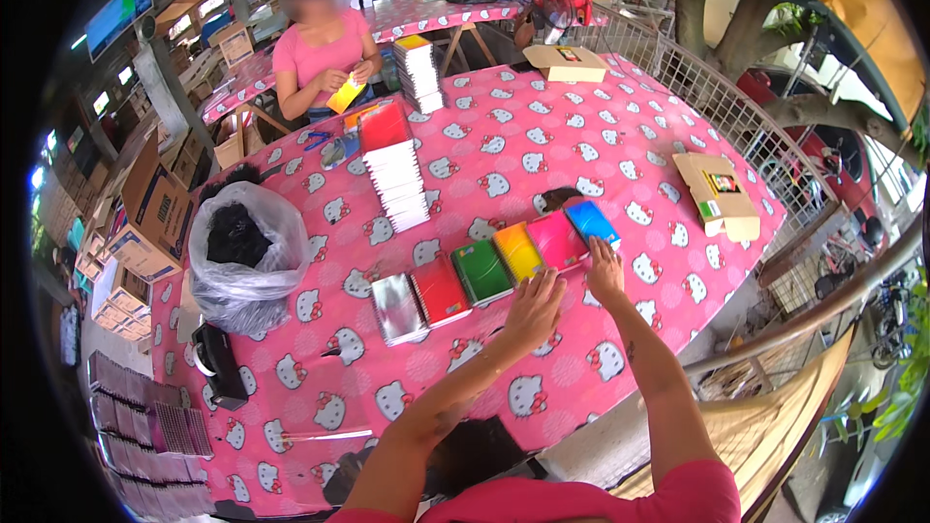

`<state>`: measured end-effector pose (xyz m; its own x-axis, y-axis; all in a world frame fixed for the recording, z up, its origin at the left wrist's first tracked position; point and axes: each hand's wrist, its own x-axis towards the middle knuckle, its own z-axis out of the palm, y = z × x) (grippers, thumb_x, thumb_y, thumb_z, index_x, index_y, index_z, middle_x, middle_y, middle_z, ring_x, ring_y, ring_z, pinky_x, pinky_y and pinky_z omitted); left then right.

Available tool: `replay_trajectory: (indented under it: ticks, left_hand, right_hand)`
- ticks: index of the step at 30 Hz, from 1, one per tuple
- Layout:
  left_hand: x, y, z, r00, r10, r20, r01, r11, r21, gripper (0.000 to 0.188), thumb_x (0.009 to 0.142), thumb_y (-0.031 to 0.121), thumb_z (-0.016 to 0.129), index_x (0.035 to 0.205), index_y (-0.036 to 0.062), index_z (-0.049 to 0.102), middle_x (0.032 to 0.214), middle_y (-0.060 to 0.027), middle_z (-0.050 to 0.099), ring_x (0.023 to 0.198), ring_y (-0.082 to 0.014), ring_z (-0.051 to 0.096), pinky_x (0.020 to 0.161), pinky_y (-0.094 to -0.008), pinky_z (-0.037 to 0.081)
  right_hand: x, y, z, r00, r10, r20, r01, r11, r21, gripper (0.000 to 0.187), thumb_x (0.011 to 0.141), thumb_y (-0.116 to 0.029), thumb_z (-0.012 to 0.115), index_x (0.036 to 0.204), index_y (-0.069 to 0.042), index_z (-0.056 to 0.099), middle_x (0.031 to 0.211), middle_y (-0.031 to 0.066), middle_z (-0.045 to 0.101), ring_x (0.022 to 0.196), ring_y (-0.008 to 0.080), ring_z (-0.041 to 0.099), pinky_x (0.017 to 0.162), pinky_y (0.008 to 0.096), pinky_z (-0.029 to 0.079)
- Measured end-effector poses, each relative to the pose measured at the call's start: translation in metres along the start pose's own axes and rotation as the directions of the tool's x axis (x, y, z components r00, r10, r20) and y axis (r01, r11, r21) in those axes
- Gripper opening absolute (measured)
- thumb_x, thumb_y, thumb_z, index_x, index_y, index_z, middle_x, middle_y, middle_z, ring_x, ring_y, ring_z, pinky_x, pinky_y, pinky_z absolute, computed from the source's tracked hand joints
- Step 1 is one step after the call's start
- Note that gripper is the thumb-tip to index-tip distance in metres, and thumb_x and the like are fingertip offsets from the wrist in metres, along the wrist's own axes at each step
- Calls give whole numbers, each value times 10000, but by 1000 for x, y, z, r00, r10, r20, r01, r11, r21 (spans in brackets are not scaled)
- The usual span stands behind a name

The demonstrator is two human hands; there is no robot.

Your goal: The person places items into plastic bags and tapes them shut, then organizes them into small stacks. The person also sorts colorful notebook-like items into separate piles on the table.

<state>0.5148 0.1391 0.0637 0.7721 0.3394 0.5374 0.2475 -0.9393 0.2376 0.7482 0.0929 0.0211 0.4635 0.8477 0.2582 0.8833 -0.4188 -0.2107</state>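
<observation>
A row of small spiral notebooks lies side by side across the table in front of me: a silver one [398, 307], a red one [442, 289], a green one [481, 269], a yellow one [520, 250], a pink one [556, 237] and a blue one [592, 221]. My left hand [536, 307] rests at the near edge of the yellow notebook, its fingers stretched forward. At the near edge of the blue notebook, my right hand [605, 269] touches it with fingers extended. Neither hand visibly grips anything.
Tall notebook stacks [392, 169] stand beyond the row. At left are a plastic bag [247, 261] and a black tape dispenser [221, 368]. Opened cardboard boxes [718, 192] lie at right and far back. Across the table, a person [325, 48] in pink handles a yellow item.
</observation>
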Motion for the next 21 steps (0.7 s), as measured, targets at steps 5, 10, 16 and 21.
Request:
replay_trajectory:
  ticks: [5, 10, 16, 21]
  left_hand:
    - [45, -42, 72, 994, -64, -94, 71, 995, 67, 307, 868, 77, 581, 1164, -2, 609, 1202, -197, 616, 1121, -352, 584, 995, -479, 457]
    - [45, -16, -31, 938, -299, -172, 206, 885, -419, 266, 852, 37, 609, 1113, 4, 649, 1138, -172, 661, 1125, -322, 609, 977, -426, 488]
    - [-82, 26, -1, 974, 153, 165, -92, 941, -325, 413, 925, 150, 624, 1316, 36, 556, 1372, -168, 533, 1318, -300, 489, 1105, -456, 396]
    - [-61, 18, -30, 973, -217, 79, 227, 964, -141, 548, 901, 179, 641, 1403, 36, 474, 1388, -172, 520, 1325, -326, 475, 1136, -466, 358]
  right_hand:
    - [15, 18, -16, 979, -66, -192, 65, 998, -8, 412, 833, -45, 598, 1244, -57, 593, 1103, 140, 626, 1060, 320, 630, 880, 446, 496]
    - [-45, 47, -61, 985, 127, -118, -13, 733, 680, 231, 749, 117, 598, 933, -9, 658, 937, 146, 675, 952, 315, 671, 818, 366, 534]
    - [-80, 39, -21, 928, -372, -10, 230, 551, 802, 292, 724, 123, 572, 959, -20, 671, 1028, 153, 700, 1140, 347, 620, 1005, 452, 470]
    - [-32, -38, -39, 950, -273, -154, 309, 733, 606, 441, 736, 29, 665, 1167, -63, 649, 1186, 137, 655, 1216, 323, 559, 1037, 451, 425]
